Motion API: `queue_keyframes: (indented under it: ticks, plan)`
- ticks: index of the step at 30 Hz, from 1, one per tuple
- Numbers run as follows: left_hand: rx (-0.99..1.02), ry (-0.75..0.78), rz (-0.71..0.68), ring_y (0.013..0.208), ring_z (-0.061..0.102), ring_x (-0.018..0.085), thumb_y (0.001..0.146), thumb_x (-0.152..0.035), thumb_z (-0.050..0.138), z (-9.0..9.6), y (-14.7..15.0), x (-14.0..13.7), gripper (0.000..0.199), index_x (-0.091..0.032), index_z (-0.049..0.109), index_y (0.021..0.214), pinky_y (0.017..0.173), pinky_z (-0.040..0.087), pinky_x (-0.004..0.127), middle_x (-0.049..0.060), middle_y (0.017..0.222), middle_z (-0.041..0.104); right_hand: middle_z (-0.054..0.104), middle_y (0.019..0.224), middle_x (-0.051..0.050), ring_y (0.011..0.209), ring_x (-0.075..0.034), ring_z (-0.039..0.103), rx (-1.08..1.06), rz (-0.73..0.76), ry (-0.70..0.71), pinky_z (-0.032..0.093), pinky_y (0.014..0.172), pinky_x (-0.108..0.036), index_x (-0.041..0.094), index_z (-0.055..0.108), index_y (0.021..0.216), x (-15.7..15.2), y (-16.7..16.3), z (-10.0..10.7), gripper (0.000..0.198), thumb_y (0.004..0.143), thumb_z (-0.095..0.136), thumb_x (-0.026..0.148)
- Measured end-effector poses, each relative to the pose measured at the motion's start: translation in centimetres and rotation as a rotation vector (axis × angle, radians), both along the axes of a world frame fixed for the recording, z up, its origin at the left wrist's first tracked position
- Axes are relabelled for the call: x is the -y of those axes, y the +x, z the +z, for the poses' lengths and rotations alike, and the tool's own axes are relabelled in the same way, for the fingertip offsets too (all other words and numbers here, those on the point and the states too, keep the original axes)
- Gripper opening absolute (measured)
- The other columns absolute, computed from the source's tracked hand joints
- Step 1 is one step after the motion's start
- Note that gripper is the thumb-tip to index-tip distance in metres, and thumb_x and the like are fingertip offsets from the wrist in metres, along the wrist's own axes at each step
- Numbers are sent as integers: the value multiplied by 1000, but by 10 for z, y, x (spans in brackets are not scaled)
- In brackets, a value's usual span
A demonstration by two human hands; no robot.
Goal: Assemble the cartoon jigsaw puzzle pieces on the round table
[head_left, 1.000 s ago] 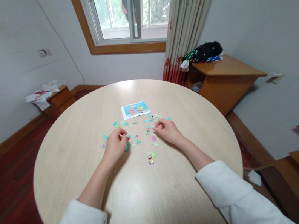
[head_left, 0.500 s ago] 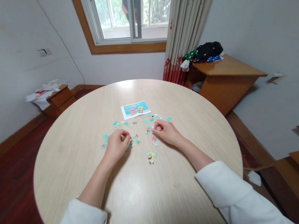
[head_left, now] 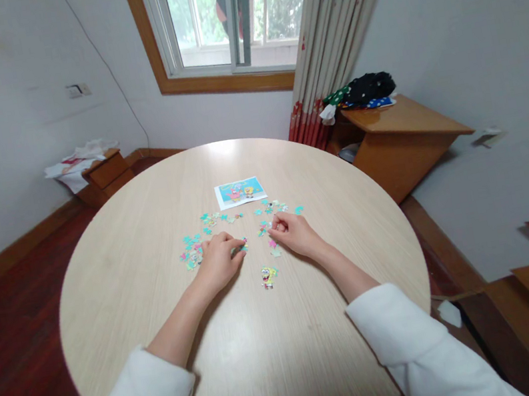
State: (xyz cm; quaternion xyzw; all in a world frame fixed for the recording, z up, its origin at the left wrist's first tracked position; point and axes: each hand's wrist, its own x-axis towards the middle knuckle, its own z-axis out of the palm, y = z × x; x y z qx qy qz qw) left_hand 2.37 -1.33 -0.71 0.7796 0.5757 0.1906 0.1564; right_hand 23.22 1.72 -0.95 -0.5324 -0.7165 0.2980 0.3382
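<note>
My left hand [head_left: 224,259] is over the left group of jigsaw pieces [head_left: 192,250]. Its thumb and index finger are bent around a small puzzle piece [head_left: 246,244] at the table's middle, partly hidden by the fingertips. With thumb and fingers pinched together, my right hand [head_left: 294,232] is at the right group; a pale puzzle piece seems to be at its fingertips, mostly hidden. Between the wrists lies a joined yellow cartoon-figure section [head_left: 268,277]. Pink and pale pieces [head_left: 273,248] are just left of my right hand.
A printed reference picture [head_left: 242,192] lies beyond the pieces on the round wooden table [head_left: 271,359]. More loose pieces [head_left: 221,218] form a row below it. Clothes [head_left: 368,91] are heaped on a wooden cabinet [head_left: 404,120] at the right, near a curtain [head_left: 328,32].
My left hand has moved right, its fingertips reaching the pieces at the middle and uncovering some on the left. My right hand stays nearly still.
</note>
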Motion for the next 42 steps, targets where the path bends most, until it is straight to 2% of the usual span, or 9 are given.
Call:
queue_keyframes:
  ticks: [4, 9, 17, 22, 32, 42]
  plan:
    - [-10, 17, -13, 100, 55, 26, 84, -23, 54, -2, 0, 1, 23, -21, 71, 99, 87, 32, 41, 9, 101, 63, 44, 56, 5, 55, -11, 41, 6, 4, 0, 31, 56, -22, 20, 48, 66, 1, 0, 1, 14, 73, 56, 29]
    - [6, 19, -21, 100, 55, 26, 83, -30, 58, 0, 3, 3, 18, -20, 70, 91, 88, 31, 42, 8, 99, 64, 43, 56, 5, 55, -11, 41, -2, 6, 3, 31, 56, -22, 20, 47, 65, 0, 0, 0, 14, 74, 56, 28]
    - [-14, -39, -86, 94, 58, 24, 83, -21, 56, 7, 4, 5, 11, -19, 67, 86, 87, 32, 41, 7, 95, 66, 44, 56, 5, 54, -11, 41, -18, 18, 4, 31, 55, -22, 20, 48, 67, 0, 0, -2, 13, 74, 56, 28]
    - [-11, -43, -92, 89, 59, 22, 80, -17, 58, 6, 3, 5, 12, -19, 64, 91, 85, 34, 38, 5, 90, 65, 42, 55, 6, 53, -11, 40, -8, 14, 17, 30, 55, -22, 20, 48, 66, -2, 1, -4, 13, 73, 57, 27]
    - [77, 6, -140, 86, 57, 20, 76, -8, 57, 3, 3, 5, 18, -19, 58, 90, 84, 36, 37, 2, 86, 62, 42, 52, 7, 51, -10, 38, -32, 15, 32, 29, 53, -22, 20, 49, 65, -4, 1, -10, 13, 73, 58, 26]
    - [220, -11, -170, 79, 55, 16, 72, -3, 56, 1, 1, 4, 20, -18, 57, 85, 72, 42, 28, 1, 83, 57, 43, 53, 7, 52, -10, 40, -26, 15, 38, 29, 53, -22, 19, 50, 66, -4, 1, -11, 11, 72, 58, 25]
